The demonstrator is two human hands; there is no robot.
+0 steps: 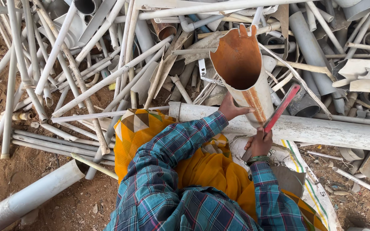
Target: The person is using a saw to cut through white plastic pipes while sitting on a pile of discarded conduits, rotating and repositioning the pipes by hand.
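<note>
The person is sitting on the sandy ground, in a plaid blue-green shirt and orange cloth over the lap. Just beyond the lap a white woven sack (317, 188) is lying spread on the dirt.

The right hand (260, 143) is wrapped closed around the handle of a red-bladed chopping tool (281, 108), with green bangles showing at the wrist; the blade is angling up and away, its edge lying against or just beside the wall of the broken pipe section (247, 81). Contact cannot be confirmed. The left hand (232, 109) is pressing on the lower wall of that pipe section, fingers curled on it, bracing it upright. The hands are apart, one on each side of the pipe.

The pipe section is standing tilted against a long white pipe (322, 130) lying crosswise on the ground. Its top is jagged and open, its inside rust-orange.

Judgement: the piece is part broken at the rim, the lower body intact, so most of the cutting looks undone. No chips are clearly showing on the sack.

Farther off, a large heap of scrap pipes (108, 55) is covering the ground up to the far edge.
</note>
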